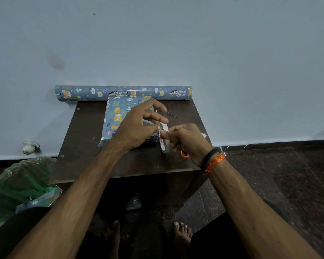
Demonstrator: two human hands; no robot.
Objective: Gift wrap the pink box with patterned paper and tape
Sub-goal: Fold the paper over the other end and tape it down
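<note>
Our right hand (pixel 187 141) holds the tape roll (pixel 164 139) upright at 3 o'clock of the wrapped box (pixel 116 116). Our left hand (pixel 138 126) pinches its edge.

Glossy paper roll (pixel 123 92); matt dark wooden table (pixel 86 128).

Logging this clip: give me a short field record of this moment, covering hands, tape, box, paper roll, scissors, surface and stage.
left hand: thumb and fingers pinch at the tape roll's edge
right hand: grips the tape roll, held upright on edge
box: covered in animal-print paper, lying on the table behind the hands; no pink showing
paper roll: lies along the table's far edge by the wall
scissors: orange handle shows under the right hand
table: dark wood
stage: apparently picking at the tape's end
</note>
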